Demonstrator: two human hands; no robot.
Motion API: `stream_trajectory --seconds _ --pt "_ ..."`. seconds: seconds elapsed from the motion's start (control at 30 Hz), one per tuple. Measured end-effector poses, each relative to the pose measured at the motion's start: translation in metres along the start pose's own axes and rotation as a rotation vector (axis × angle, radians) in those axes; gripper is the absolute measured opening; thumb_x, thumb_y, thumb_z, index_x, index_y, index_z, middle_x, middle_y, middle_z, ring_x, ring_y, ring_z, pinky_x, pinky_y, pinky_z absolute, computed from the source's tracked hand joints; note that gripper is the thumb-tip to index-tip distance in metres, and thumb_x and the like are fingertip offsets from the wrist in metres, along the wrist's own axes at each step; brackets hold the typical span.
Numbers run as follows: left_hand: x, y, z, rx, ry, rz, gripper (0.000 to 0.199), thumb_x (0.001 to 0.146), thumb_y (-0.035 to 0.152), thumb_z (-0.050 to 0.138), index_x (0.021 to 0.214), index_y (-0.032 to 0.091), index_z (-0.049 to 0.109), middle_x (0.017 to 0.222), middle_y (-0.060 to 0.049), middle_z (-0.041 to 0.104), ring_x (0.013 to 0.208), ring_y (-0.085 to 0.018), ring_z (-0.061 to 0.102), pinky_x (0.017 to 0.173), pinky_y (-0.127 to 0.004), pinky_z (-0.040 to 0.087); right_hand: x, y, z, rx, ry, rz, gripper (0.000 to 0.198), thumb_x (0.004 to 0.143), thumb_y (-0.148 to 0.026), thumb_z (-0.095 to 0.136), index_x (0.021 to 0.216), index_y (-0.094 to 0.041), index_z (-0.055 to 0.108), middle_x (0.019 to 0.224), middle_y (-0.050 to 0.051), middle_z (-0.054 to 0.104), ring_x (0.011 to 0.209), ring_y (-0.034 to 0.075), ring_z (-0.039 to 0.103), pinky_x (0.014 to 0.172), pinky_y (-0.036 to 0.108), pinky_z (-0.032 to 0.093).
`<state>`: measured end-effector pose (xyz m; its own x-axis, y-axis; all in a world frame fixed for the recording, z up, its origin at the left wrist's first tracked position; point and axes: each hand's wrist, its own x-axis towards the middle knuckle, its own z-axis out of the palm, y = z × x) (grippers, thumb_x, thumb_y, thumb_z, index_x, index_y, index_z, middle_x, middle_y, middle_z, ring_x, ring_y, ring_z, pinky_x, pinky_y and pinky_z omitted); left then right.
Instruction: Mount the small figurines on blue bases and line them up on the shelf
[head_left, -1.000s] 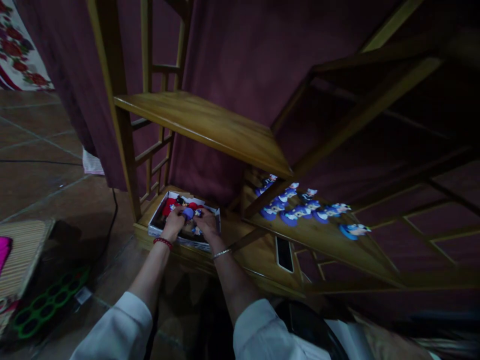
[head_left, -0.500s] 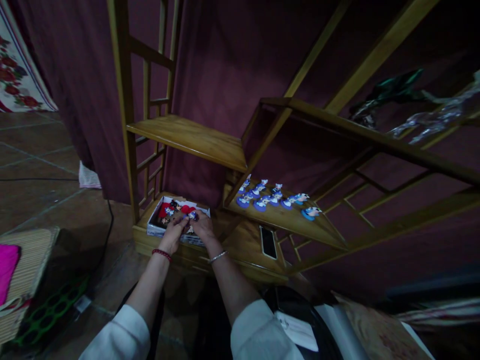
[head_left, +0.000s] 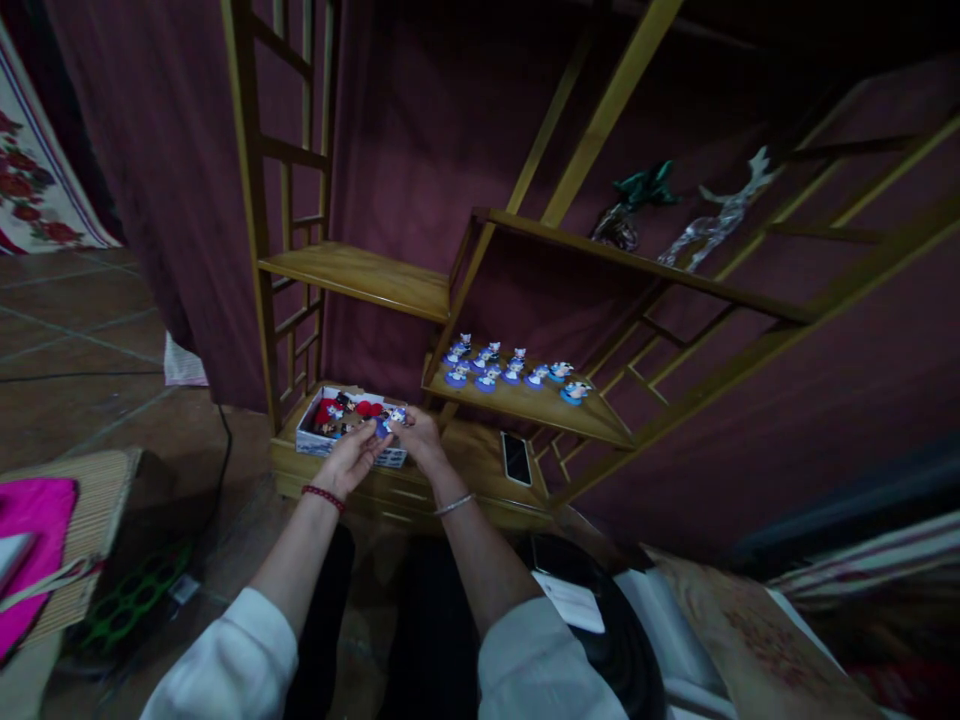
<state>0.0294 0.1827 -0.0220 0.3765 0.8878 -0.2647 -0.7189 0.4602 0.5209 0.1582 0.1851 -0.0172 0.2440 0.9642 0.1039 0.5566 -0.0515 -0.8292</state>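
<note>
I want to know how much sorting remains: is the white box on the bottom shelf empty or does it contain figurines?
Not empty. The white box shows red and dark figurines inside, behind both hands.

Both hands (head_left: 386, 445) together, fingertips pinched.

A dark phone (head_left: 516, 458) lies on the low board just right of the hands — above it, blue figurines (head_left: 510, 368) stand on a shelf (head_left: 592, 420).
</note>
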Motion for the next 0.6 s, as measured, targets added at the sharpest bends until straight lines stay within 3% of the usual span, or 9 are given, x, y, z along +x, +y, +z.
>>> stream_trajectory --seconds 0.3,0.43,0.6 --pt "-0.027 -0.017 0.02 -0.067 -0.049 -0.031 0.014 0.082 0.007 0.046 0.075 0.01 0.058 0.078 -0.008 0.065 0.071 -0.013 0.063 0.071 -0.027 0.054 -0.019 -0.001 -0.026 0.105 0.02 -0.028 0.03 0.065 -0.023 0.06 0.094 -0.027 0.062 0.077 -0.004 0.065 0.07 0.013 0.059 0.064 0.024 0.049" --pt "-0.04 -0.02 0.032 -0.039 -0.043 -0.09 0.017 0.084 0.01 0.044 0.077 0.008 0.058 0.076 -0.01 0.065 0.07 -0.013 0.063 0.067 -0.024 0.054 -0.029 -0.005 -0.04 0.205 -0.02 0.003 0.031 0.063 -0.02 0.061 0.093 -0.025 0.062 0.076 -0.003 0.065 0.064 0.012 0.059 0.058 0.023 0.049" --pt "-0.052 -0.025 0.039 0.037 -0.128 -0.174 0.017 0.085 0.017 0.044 0.085 0.008 0.059 0.076 -0.011 0.064 0.071 -0.016 0.064 0.061 -0.022 0.053 -0.043 -0.013 -0.058 0.32 -0.038 0.016 0.033 0.061 -0.017 0.062 0.093 -0.019 0.061 0.077 0.0 0.064 0.062 0.011 0.058 0.056 0.022 0.048"
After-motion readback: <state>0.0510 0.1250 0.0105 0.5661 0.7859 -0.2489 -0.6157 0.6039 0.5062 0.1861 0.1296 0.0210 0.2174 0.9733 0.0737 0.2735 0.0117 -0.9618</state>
